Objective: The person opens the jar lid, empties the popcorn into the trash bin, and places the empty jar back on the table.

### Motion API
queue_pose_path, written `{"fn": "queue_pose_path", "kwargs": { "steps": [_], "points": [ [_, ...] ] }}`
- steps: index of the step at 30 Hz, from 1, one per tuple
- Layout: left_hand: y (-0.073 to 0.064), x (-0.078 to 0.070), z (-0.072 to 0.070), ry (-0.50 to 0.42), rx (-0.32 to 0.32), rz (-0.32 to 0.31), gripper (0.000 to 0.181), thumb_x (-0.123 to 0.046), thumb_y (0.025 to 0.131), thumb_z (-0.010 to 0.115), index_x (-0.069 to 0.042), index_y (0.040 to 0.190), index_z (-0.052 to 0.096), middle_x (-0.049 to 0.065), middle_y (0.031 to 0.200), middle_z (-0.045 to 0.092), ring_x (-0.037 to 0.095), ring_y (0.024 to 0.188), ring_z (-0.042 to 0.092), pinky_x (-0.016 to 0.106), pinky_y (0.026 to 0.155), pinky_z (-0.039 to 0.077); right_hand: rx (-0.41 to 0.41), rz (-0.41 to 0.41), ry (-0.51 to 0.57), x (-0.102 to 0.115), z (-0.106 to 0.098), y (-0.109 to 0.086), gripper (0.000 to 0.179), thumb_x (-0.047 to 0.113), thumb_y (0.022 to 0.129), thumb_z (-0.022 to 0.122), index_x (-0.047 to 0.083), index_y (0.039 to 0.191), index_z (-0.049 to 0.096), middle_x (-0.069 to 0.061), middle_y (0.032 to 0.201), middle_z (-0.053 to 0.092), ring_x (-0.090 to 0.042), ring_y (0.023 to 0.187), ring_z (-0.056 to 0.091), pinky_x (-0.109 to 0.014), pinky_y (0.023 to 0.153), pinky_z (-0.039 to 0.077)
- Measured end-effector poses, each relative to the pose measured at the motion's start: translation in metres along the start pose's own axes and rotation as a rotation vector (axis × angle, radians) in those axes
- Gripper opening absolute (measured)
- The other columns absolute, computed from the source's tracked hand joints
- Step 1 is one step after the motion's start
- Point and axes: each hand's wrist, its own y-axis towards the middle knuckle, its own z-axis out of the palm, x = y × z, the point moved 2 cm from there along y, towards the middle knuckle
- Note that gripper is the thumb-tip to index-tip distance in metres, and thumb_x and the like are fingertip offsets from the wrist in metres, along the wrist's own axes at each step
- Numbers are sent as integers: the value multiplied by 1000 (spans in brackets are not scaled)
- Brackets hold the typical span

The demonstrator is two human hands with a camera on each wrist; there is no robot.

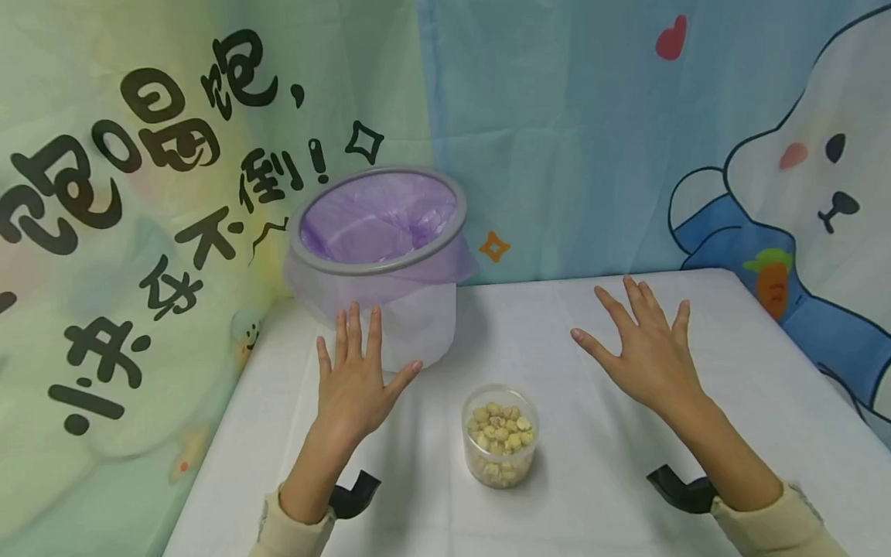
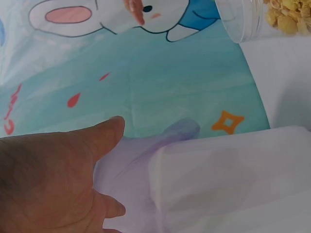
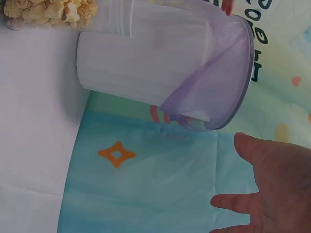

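My left hand (image 1: 353,391) hovers with fingers spread, in front of a white trash bin (image 1: 425,325) in the head view. The bin has a purple liner bag (image 1: 379,216) held under a grey ring rim (image 1: 376,267). My right hand (image 1: 647,352) is also spread out over the right part of the table, holding nothing. Between the two hands stands a clear plastic jar (image 1: 500,468) of yellowish popcorn (image 1: 503,429), its top uncovered. The left wrist view shows the left hand (image 2: 53,179) near the bin's side; the right wrist view shows the right hand (image 3: 282,184) with nothing in it.
A white cloth covers the table (image 1: 571,495). Behind it hangs a printed curtain (image 1: 557,155) with black lettering on the left and a cartoon rabbit (image 1: 828,155) on the right. The bin stands at the back left, close to the curtain.
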Motion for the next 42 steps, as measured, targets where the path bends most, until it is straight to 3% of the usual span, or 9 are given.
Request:
{"fn": "queue_pose_path", "kwargs": {
  "steps": [7, 11, 13, 16, 18, 27, 33, 38, 42],
  "points": [
    [-1, -1, 1, -35, -51, 31, 86, -60, 89, 43, -8, 148, 10, 17, 152, -1, 30, 138, -5, 57, 106, -1, -17, -11, 38, 0, 1, -3, 70, 51, 88, 53, 2, 136, 41, -28, 144, 23, -39, 136, 13, -63, 100, -11],
    [-5, -2, 5, -187, -158, 155, 80, -49, 90, 52, -3, 146, 19, 21, 150, 15, 35, 137, 12, 56, 106, 13, -58, -48, 165, 5, 7, -5, 63, 43, 87, 59, 2, 133, 45, -26, 141, 32, -40, 132, 24, -62, 103, -2],
    [-8, -2, 11, -303, -162, 235, 79, -44, 89, 56, -3, 146, 19, 20, 149, 18, 34, 136, 17, 54, 105, 19, -78, -76, 262, 7, 14, -8, 58, 37, 87, 63, 3, 131, 47, -24, 139, 37, -40, 128, 30, -62, 103, 8],
    [-13, 0, 29, -492, -84, 329, 86, -40, 86, 63, -6, 147, 13, 17, 150, 16, 29, 136, 17, 51, 104, 23, -84, -117, 402, 12, 28, -17, 54, 27, 84, 68, 5, 131, 49, -18, 136, 43, -38, 125, 36, -60, 100, 23],
    [-17, 1, 45, -586, -6, 343, 94, -41, 82, 67, -10, 148, 9, 12, 151, 13, 25, 137, 15, 50, 105, 23, -62, -137, 481, 15, 40, -24, 54, 22, 83, 69, 8, 132, 49, -14, 135, 45, -35, 125, 37, -59, 96, 29],
    [-28, -6, 122, -734, 235, 271, 123, -42, 57, 86, -15, 149, 8, 7, 151, 16, 26, 137, 17, 48, 104, 25, 215, -191, 784, 34, 89, -51, 77, 12, 77, 74, 18, 143, 34, -5, 145, 33, -30, 133, 25, -62, 99, 22],
    [-26, -20, 158, -822, 266, 268, 124, -32, 56, 89, -10, 148, 9, 10, 150, 21, 28, 135, 22, 49, 104, 26, 290, -248, 848, 41, 108, -55, 94, 20, 68, 81, 15, 145, 28, -9, 147, 28, -39, 132, 23, -69, 92, 24],
    [-26, -31, 177, -948, 268, 274, 125, -26, 56, 90, -12, 148, 7, 9, 147, 28, 22, 131, 32, 45, 104, 28, 313, -227, 889, 42, 114, -58, 101, 22, 64, 84, 18, 146, 25, -6, 147, 27, -38, 131, 25, -70, 91, 25],
    [-26, -36, 186, -986, 210, 281, 118, -25, 56, 90, -17, 147, 14, 3, 142, 35, 17, 126, 39, 39, 103, 31, 310, -221, 890, 42, 115, -57, 103, 23, 62, 85, 18, 146, 26, -5, 147, 27, -37, 132, 25, -69, 92, 24]
  ]
}}
